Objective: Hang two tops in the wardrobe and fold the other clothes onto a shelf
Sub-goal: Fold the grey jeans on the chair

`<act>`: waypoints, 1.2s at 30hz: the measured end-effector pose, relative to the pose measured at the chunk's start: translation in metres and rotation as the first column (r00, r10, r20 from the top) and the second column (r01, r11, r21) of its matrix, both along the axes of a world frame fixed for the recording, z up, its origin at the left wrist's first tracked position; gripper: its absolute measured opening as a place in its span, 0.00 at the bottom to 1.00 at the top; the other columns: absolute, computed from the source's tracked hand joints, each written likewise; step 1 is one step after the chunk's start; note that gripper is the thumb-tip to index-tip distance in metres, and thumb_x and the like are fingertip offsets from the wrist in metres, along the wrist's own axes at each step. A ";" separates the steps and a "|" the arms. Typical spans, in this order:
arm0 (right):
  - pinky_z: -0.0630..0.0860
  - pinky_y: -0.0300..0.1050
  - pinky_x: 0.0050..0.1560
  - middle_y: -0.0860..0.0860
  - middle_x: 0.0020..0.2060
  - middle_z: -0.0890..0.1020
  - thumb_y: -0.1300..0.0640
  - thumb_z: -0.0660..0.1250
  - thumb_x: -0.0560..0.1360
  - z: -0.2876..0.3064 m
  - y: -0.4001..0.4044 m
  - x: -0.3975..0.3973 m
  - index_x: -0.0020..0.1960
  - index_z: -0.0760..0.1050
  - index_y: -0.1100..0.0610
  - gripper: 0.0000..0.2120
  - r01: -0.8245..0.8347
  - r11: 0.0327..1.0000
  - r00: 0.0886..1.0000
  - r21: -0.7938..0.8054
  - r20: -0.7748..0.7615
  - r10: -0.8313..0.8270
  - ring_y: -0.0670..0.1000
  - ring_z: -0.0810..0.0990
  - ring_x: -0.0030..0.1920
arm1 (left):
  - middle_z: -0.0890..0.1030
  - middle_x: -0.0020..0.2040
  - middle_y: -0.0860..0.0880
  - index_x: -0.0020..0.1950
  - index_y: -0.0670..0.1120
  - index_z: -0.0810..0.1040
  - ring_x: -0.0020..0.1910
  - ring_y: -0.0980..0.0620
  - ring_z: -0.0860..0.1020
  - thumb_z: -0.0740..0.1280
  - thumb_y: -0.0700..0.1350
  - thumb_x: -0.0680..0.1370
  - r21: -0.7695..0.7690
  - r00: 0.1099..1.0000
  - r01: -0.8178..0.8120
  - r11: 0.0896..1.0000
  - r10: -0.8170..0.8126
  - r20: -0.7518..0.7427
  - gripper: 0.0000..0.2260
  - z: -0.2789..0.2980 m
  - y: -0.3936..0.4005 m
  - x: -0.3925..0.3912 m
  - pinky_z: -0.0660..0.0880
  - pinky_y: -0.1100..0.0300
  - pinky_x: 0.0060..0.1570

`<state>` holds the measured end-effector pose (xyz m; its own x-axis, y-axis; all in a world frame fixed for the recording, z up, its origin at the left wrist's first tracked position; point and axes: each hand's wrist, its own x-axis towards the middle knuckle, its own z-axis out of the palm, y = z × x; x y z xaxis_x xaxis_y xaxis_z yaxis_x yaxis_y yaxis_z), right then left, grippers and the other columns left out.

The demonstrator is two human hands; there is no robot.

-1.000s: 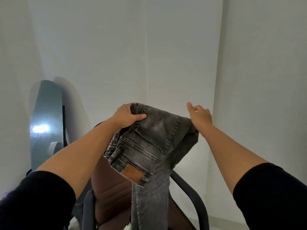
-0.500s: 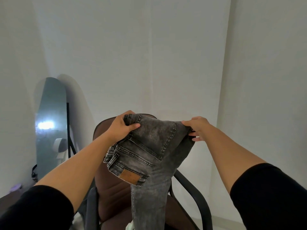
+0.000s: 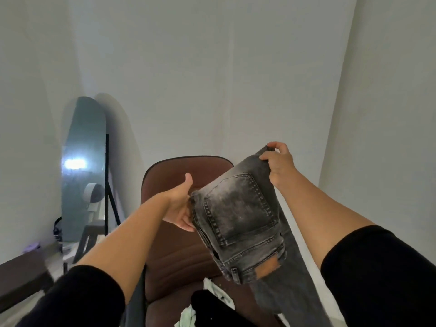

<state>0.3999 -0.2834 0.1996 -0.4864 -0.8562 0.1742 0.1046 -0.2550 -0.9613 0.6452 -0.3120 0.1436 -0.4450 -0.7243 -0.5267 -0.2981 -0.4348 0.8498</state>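
Grey jeans [image 3: 238, 223] held up over the brown chair [image 3: 179, 246], mid-fold.

Right hand [image 3: 277, 165] pinches the top edge, so the legs hang below the grip, likely to line them up. Left hand [image 3: 180, 208], fingers fairly straight and thumb up, touches the waistband side, probably steadying it. Tan patch below both grips; no writing readable. Black and pale green clothes [image 3: 207, 308] lie on the seat beneath.
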 end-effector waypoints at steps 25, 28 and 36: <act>0.71 0.60 0.64 0.56 0.73 0.63 0.54 0.72 0.72 0.001 0.047 -0.066 0.76 0.58 0.50 0.37 -0.162 0.714 0.865 0.681 -0.251 0.435 0.60 0.70 0.66 | 0.79 0.47 0.49 0.45 0.53 0.70 0.44 0.51 0.75 0.59 0.24 0.72 -0.636 0.864 -0.477 0.607 0.189 -0.467 0.22 0.009 -0.023 -0.069 0.72 0.60 0.42; 0.77 0.55 0.58 0.58 0.66 0.72 0.43 0.72 0.69 -0.004 0.048 -0.055 0.69 0.68 0.60 0.35 -0.095 0.577 0.833 0.811 -0.253 0.493 0.60 0.75 0.62 | 0.78 0.50 0.49 0.46 0.54 0.71 0.48 0.51 0.75 0.58 0.24 0.72 -0.684 0.873 -0.466 0.562 0.168 -0.457 0.23 0.012 -0.021 -0.061 0.72 0.61 0.44; 0.80 0.54 0.47 0.57 0.73 0.62 0.62 0.69 0.74 -0.006 0.043 -0.035 0.74 0.55 0.37 0.39 -0.143 0.825 0.831 0.547 -0.387 0.400 0.59 0.74 0.59 | 0.70 0.55 0.44 0.70 0.57 0.65 0.51 0.46 0.71 0.55 0.26 0.73 -0.635 0.985 -0.162 0.756 0.085 -0.151 0.33 0.041 -0.014 -0.027 0.70 0.55 0.43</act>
<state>0.3647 -0.2405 0.1932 -0.1882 -0.9706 -0.1503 -0.3941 0.2148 -0.8936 0.6180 -0.3262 0.1845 -0.3524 -0.9271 0.1275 -0.1717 0.1980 0.9651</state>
